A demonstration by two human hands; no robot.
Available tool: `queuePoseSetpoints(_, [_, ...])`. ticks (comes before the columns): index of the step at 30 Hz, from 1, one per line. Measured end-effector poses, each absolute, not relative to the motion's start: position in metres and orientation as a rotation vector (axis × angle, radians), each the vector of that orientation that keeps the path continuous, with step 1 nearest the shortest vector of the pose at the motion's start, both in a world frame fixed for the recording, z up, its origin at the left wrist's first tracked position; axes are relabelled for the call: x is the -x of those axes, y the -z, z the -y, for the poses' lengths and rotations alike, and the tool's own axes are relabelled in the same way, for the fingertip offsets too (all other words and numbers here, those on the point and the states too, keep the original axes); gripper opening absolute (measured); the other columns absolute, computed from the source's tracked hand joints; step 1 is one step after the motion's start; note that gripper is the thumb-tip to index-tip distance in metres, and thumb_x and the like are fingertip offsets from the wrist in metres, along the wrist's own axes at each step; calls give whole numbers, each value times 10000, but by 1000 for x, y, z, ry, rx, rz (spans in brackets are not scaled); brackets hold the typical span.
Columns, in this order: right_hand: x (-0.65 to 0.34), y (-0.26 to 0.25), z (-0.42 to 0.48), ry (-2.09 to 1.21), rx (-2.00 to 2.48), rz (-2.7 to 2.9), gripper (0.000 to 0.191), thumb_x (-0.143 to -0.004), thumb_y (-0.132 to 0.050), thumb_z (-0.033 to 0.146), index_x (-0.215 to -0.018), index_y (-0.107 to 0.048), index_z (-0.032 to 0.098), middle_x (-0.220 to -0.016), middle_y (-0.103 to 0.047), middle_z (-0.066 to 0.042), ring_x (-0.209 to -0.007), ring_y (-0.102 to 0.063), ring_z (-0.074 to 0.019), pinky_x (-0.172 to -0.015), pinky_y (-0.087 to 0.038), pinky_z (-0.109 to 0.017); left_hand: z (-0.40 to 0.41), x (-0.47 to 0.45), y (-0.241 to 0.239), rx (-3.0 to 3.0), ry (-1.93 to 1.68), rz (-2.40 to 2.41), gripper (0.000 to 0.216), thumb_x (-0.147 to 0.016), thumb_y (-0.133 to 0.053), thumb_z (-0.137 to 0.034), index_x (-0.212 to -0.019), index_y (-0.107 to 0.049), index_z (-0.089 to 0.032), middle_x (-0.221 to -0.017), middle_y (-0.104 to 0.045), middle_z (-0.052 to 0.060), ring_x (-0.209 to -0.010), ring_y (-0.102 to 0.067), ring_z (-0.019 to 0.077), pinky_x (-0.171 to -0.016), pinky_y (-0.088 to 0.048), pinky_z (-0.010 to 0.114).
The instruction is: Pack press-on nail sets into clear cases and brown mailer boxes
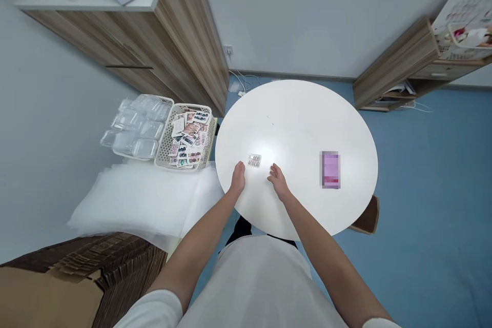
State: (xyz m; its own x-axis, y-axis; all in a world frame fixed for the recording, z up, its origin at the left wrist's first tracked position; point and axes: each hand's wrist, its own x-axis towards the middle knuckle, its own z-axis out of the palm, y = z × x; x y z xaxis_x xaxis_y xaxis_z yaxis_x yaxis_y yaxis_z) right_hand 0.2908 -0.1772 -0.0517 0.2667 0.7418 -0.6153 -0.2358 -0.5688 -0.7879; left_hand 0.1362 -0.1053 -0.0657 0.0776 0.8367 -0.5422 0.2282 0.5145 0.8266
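Note:
A small clear-edged pack of what look like press-on nails point(254, 160), laid out in two rows, lies on the round white table point(300, 113). Just left of it and slightly nearer to me is my left hand point(238, 177), its fingers stretched out and nothing in it. My right hand point(279, 181) hovers over the table to the right of the pack, fingers apart and holding nothing. Neither hand appears to touch the pack. Farther right on the tabletop lies a pink-purple rectangular item point(331, 169), blurred into blocks.
Left of the table, a white basket point(163, 159) holds several cards of coloured nails. Beside it are stacked clear plastic boxes point(132, 123). White translucent sheets point(142, 197) lie nearer, above flattened cardboard point(49, 292). A wooden cabinet point(192, 36) stands behind; a brown bin point(368, 215) is under the table's right edge.

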Motion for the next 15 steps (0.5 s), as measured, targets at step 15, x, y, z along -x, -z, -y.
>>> queuePoseSetpoints(15, [-198,-19,84,-1662,1480,1036,295,-666,-520,246,-950,-581,199,-917,-646,-44,-735,-625,-158,-705,-469,-308,85,11,-37,-976,-954,-1588,339,-662,-640,-353,-948,-614,-174,-1044,-630,91,-1015,-559,224,-908,-407,378])
